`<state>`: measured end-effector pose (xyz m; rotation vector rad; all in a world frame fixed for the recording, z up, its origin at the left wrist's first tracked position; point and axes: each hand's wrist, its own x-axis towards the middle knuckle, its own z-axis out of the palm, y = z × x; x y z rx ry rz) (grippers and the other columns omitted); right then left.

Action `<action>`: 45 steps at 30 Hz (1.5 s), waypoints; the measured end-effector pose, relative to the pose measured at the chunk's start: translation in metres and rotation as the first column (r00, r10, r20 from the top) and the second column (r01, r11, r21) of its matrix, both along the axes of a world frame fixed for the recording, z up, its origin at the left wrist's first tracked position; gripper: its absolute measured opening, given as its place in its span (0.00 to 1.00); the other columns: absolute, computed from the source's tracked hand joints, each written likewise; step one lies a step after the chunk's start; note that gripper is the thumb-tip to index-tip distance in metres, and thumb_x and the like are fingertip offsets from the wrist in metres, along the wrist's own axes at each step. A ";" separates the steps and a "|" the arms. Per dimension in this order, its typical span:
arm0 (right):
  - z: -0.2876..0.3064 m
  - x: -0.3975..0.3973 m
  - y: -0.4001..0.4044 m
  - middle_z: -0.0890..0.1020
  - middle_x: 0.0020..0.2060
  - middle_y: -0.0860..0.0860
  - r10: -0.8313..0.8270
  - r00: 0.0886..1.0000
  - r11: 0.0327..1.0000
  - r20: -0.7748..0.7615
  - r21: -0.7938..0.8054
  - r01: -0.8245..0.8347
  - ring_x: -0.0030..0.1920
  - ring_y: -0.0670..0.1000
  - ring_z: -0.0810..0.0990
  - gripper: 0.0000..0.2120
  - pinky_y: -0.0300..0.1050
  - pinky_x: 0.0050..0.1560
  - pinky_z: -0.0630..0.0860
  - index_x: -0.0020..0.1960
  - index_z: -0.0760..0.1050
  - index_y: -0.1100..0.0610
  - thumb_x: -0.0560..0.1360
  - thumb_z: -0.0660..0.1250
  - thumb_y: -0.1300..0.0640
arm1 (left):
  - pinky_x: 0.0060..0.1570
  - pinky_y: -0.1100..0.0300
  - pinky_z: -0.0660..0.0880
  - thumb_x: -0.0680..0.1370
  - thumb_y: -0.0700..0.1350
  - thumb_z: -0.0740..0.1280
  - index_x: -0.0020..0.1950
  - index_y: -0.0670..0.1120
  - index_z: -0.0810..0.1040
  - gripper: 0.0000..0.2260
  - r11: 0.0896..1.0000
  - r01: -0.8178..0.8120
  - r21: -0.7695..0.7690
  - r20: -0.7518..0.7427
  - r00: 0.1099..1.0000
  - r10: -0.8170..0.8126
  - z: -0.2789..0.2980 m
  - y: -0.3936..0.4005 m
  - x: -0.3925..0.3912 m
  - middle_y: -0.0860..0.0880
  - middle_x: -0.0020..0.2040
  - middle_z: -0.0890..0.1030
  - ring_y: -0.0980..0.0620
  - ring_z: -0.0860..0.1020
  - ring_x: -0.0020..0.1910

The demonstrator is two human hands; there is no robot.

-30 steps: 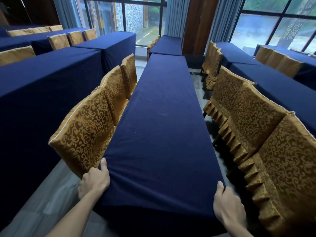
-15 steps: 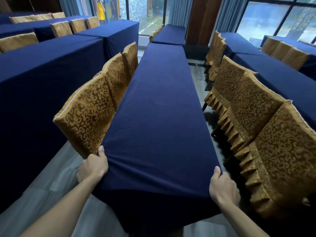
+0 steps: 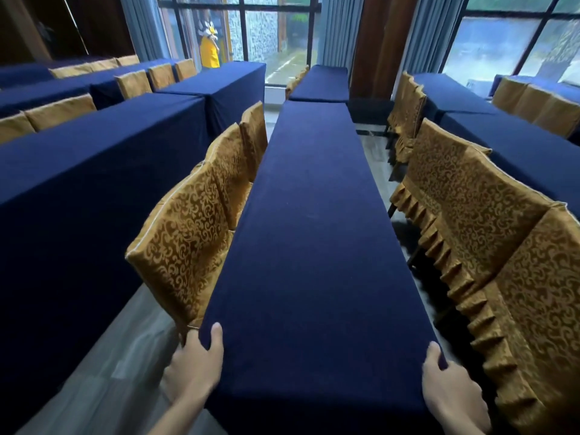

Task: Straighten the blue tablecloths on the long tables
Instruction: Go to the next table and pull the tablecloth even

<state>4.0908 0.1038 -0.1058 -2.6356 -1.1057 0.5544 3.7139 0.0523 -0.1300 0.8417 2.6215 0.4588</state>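
A long narrow table under a dark blue tablecloth (image 3: 310,233) runs straight away from me toward the windows. My left hand (image 3: 194,368) grips the cloth at the near left corner, thumb on top. At the near right corner my right hand (image 3: 448,390) grips the cloth the same way. The cloth lies flat and smooth along the tabletop, and its near end hangs down between my hands.
Gold patterned chair covers line both sides: a row on the left (image 3: 191,243) and a row on the right (image 3: 489,233). More blue-clothed tables stand at the left (image 3: 78,171) and right (image 3: 518,146). A further table (image 3: 320,83) continues ahead. Grey floor (image 3: 103,365) lies to my left.
The wrinkles near the left corner have gone and the cloth lies flatter. Both hands stay on the near corners, a little farther apart. My view has tilted up toward the windows.
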 end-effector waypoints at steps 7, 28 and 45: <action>0.008 -0.004 0.000 0.78 0.63 0.62 -0.093 0.989 0.996 -0.115 -0.025 0.091 0.63 0.63 0.74 0.41 0.54 0.62 0.69 0.66 0.76 0.64 0.79 0.46 0.31 | 0.51 0.47 0.69 0.74 0.72 0.56 0.48 0.47 0.83 0.30 0.949 -0.253 0.188 0.214 0.954 0.212 -0.013 -0.004 0.000 0.42 0.50 0.82 0.39 0.75 0.52; -0.003 -0.052 0.042 0.80 0.54 0.64 -0.160 0.981 0.987 -0.113 -0.004 0.160 0.53 0.64 0.79 0.44 0.54 0.53 0.71 0.57 0.79 0.68 0.77 0.45 0.30 | 0.42 0.49 0.73 0.74 0.69 0.62 0.32 0.47 0.80 0.27 0.917 -0.235 0.321 0.206 0.963 0.174 -0.015 0.054 -0.060 0.45 0.36 0.79 0.40 0.77 0.40; -0.021 -0.087 0.043 0.81 0.55 0.63 -0.057 0.995 0.997 -0.083 0.052 0.061 0.56 0.64 0.78 0.42 0.54 0.55 0.70 0.59 0.80 0.64 0.79 0.42 0.33 | 0.40 0.50 0.72 0.73 0.73 0.61 0.33 0.48 0.82 0.30 0.916 -0.263 0.304 0.192 0.958 0.212 -0.012 0.060 -0.105 0.46 0.35 0.79 0.40 0.75 0.39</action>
